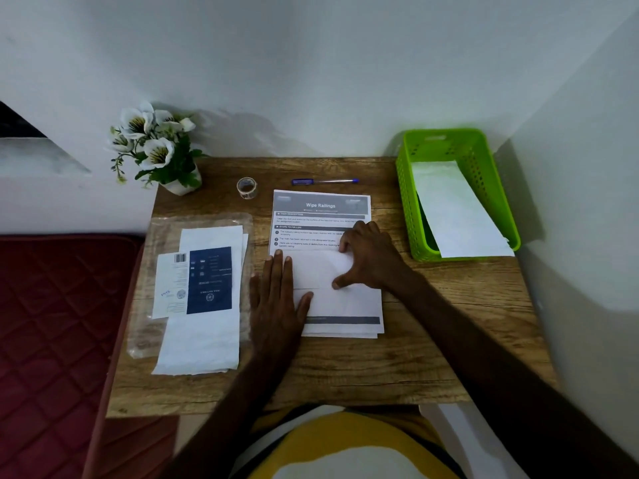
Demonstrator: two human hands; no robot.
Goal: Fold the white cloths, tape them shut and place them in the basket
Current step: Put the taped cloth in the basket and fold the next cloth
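Note:
A folded white cloth (316,269) lies on a printed sheet (321,209) in the middle of the wooden table (432,333). My left hand (276,299) rests flat on the cloth's left end, fingers spread. My right hand (366,255) presses on its right end with fingertips and thumb. A roll of clear tape (247,187) stands at the back of the table. The green basket (404,181) sits at the right rear with one folded white cloth (456,212) leaning in it. More white cloths (198,344) lie stacked at the left.
A clear plastic bag (145,333) and a dark blue label card (209,278) lie with the left stack. A blue pen (325,181) lies behind the sheet. A pot of white flowers (155,146) stands at the back left corner. A red mattress (55,326) borders the table's left.

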